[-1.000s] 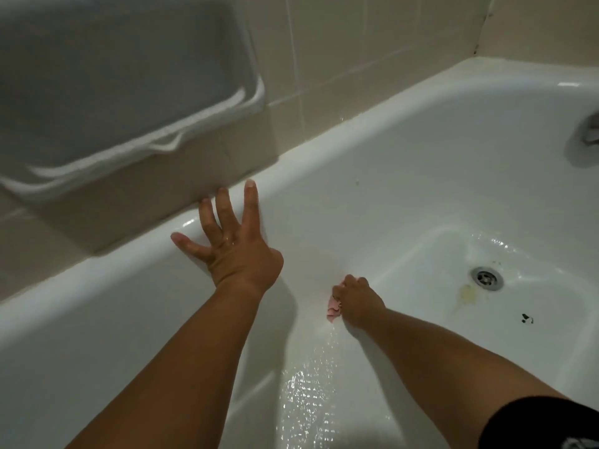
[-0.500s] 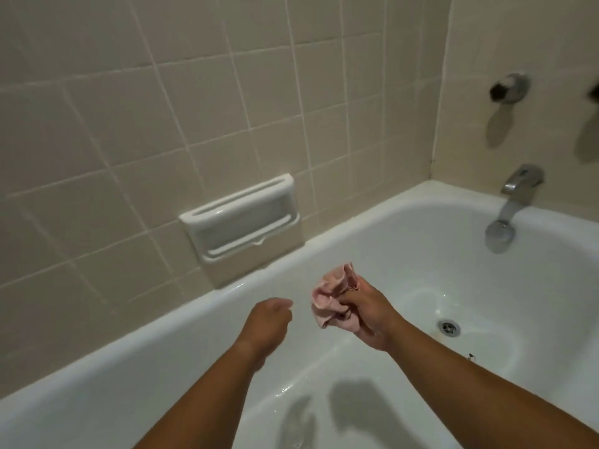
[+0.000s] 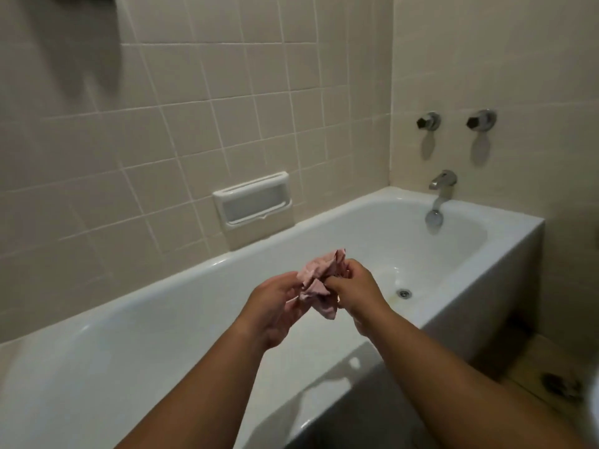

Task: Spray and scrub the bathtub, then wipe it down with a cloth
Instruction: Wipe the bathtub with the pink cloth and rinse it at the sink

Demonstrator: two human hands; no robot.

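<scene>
Head view: pink cloth (image 3: 319,280) bunched, held in the air over the white bathtub (image 3: 194,272). Right hand (image 3: 356,286) grips the wad; left hand (image 3: 278,303) pinches its edge. Probably refolding. Best to flatten it into a clean pad, then wipe the walls down toward the drain (image 3: 403,293).

The crumpled cloth (image 3: 319,281) above the bathtub (image 3: 129,335) is plain pale pink. The bathtub is glossy white, with a faint yellowish stain (image 3: 393,299) beside its silver drain (image 3: 403,293). The wall (image 3: 194,124) behind the bathtub is beige square tile with a grid of paler grout lines. The soap dish (image 3: 254,202) just above the bathtub's rim is white. The spout (image 3: 442,180) over the bathtub's far end is silver. The two knobs (image 3: 428,120) higher up are chrome with dark handles.
</scene>
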